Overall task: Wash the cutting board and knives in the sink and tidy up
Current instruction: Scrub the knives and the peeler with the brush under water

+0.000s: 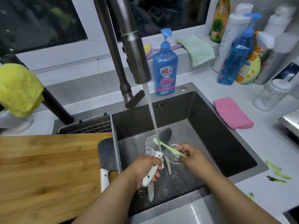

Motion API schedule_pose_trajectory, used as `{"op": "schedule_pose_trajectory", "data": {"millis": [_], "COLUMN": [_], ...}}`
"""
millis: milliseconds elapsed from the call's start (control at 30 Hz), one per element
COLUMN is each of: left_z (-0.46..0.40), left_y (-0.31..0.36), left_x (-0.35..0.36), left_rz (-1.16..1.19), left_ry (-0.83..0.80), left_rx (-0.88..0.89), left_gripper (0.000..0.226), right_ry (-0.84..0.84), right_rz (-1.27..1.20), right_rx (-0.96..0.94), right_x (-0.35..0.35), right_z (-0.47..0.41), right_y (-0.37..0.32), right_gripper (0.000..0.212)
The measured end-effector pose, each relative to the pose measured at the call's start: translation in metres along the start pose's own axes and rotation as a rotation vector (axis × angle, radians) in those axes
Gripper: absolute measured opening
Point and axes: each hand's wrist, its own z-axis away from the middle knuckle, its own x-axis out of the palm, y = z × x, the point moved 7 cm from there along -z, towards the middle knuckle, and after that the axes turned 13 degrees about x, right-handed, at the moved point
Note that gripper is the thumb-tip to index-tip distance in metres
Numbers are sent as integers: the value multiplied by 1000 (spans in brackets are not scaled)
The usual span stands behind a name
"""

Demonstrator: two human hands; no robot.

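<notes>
Head view is showing the left hand (146, 167) gripping a white-handled steel knife (152, 172) under running tap water in the dark steel sink (210, 126) while the right hand (192, 155) is pinching a green brush (168, 148), and wet soapy fingers risk slipping toward the blade.

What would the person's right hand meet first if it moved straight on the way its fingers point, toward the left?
Probably the knife held by the left hand; the right hand, pinching a green brush, points at its blade. Depth is unclear.
</notes>
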Motion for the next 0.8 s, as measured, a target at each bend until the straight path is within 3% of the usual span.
{"op": "schedule_pose_trajectory", "data": {"millis": [133,267,433,567,600,733,800], "left_z": [3,5,8,7,7,7,7], "left_y": [9,11,15,14,14,14,14], "left_x": [0,-2,0,-1,0,2,3], "left_rz": [41,69,107,125,132,154,168], "left_ry": [-9,1,0,2,1,0,-6], "left_rx": [36,38,55,52,54,56,58], "left_gripper": [5,5,5,6,4,4,4], "right_ry": [71,-206,55,-261,-264,94,-18], "right_rz": [84,-41,102,-37,-34,139,47], "right_rx": [3,17,-8,58,52,18,52], "right_x": [-14,0,-26,-7,-6,-30,-25], "right_z": [-6,3,-11,2,3,-13,-14], "right_y": [-6,-17,-14,-14,-14,-8,-3], "right_gripper": [24,23,17,17,17,15,16]}}
